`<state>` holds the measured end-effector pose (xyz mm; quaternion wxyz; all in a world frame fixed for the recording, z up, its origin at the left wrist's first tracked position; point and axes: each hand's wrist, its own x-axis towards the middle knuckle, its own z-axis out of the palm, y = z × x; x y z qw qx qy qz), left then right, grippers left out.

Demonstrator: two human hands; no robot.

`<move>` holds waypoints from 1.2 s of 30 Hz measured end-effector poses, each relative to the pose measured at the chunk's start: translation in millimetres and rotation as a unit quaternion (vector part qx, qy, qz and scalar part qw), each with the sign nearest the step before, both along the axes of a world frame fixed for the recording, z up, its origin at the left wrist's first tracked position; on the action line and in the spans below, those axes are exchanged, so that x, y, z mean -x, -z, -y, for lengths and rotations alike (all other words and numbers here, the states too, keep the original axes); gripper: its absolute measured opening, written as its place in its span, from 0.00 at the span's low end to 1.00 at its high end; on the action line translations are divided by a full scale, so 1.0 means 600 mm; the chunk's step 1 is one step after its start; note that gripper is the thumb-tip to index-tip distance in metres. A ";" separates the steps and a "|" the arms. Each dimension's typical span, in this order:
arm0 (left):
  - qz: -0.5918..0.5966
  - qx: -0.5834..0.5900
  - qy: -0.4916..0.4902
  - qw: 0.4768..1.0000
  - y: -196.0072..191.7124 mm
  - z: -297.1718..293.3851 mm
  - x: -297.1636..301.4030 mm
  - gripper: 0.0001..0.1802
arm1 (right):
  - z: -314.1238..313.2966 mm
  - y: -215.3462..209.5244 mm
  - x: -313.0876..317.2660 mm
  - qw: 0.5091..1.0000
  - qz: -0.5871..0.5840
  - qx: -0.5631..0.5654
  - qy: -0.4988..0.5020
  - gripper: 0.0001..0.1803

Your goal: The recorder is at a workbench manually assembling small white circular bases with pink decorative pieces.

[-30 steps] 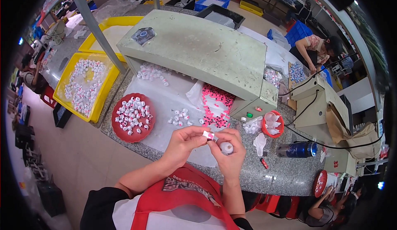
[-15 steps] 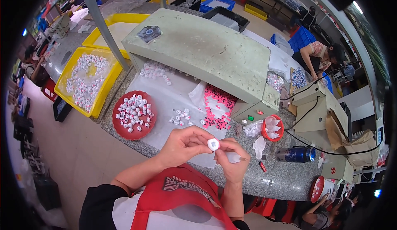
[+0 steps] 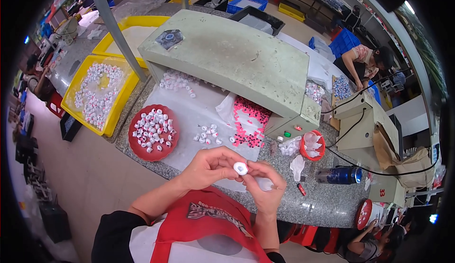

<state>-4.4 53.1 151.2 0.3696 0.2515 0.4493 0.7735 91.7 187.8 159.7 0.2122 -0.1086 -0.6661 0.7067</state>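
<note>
White plastic cap sits pinched between my left hand and right hand. My 2 hands touch above the granite counter.

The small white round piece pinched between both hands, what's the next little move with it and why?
Probably set the small white round piece down in the red round tray. Left hand and right hand pinch it above the counter edge, and that tray, to the left of the hands, already holds many similar white pieces. Whether it is finished cannot be told.
</note>
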 end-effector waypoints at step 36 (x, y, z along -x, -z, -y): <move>-0.008 0.294 -0.188 0.937 0.282 0.103 0.006 0.14 | 0.067 0.318 0.037 0.964 0.263 -0.030 -0.041 0.09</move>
